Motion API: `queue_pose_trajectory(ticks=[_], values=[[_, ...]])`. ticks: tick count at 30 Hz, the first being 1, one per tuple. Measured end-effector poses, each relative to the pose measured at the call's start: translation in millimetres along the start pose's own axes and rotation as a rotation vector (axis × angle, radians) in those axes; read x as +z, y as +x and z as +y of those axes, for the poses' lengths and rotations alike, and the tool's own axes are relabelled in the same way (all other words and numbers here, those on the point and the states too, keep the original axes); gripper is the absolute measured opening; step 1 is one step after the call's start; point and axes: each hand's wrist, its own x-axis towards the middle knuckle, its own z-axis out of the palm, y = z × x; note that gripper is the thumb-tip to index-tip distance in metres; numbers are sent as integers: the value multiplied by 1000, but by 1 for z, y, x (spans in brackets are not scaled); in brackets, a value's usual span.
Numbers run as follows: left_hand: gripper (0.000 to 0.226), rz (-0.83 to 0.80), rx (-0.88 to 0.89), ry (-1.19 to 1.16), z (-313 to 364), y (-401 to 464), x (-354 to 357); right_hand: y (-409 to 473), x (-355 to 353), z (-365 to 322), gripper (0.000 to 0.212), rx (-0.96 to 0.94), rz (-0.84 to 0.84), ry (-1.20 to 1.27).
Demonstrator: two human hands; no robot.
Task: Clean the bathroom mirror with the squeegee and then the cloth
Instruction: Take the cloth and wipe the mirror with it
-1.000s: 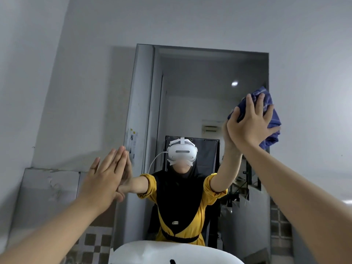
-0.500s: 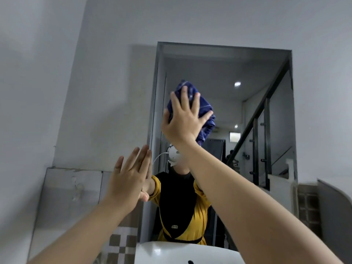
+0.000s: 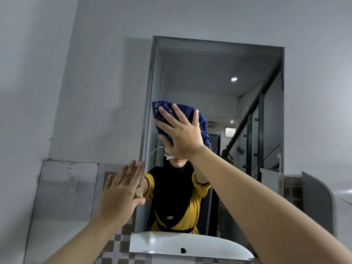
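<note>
The tall frameless mirror [image 3: 215,77] hangs on the grey wall ahead. My right hand [image 3: 181,135] presses a dark blue cloth [image 3: 202,122] flat against the glass near the mirror's left edge, about mid-height. My left hand [image 3: 122,191] is spread flat with fingers together, resting on the wall at the mirror's lower left edge, holding nothing. The glass reflects a person in a yellow and black top with both arms raised. No squeegee is in view.
A white sink [image 3: 182,246] sits just below the mirror. Checkered tiles [image 3: 118,248] and a grey wall panel [image 3: 66,189] lie to the lower left. A curved grey partition [image 3: 318,199] stands at the right. The mirror reflects a stair railing.
My right hand has swept the cloth from the mirror's right side to its left side and lower. My left hand stays flat by the mirror's lower left edge.
</note>
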Motion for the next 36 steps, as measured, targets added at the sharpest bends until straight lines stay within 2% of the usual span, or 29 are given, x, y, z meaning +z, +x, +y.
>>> queue_pose_trajectory(ticks=[2, 3, 6, 16, 21, 23, 27, 30, 32, 36], values=[[83, 34, -8, -8, 2, 1, 0, -16, -6, 19, 49, 21, 1, -35], [79, 30, -18, -16, 3, 1, -1, -24, -9, 30, 49, 41, 2, -52], [105, -44, -45, -58, 4, -1, -2, -51, -19, 63, 49, 153, 7, -82], [108, -83, -86, -109, 5, -3, 0, -140, -39, 138, 52, 654, 68, -117], [98, -109, -121, -217, 7, -1, -3, -140, -24, 112, 49, 1037, 133, -95], [100, -62, -88, -170, 8, -1, -4, -133, -19, 92, 50, 1117, 124, -67], [99, -86, -116, -142, 12, -2, -6, -116, -10, 44, 52, 1133, 143, 3], [93, -121, -168, -186, 16, -3, -12, -99, -3, 4, 50, 1027, 144, 68], [97, -96, -107, -126, 13, -11, -10, -86, 3, -19, 49, 947, 140, 99], [90, -122, -63, -182, 7, -37, 3, -58, 11, -57, 49, 781, 99, 112]])
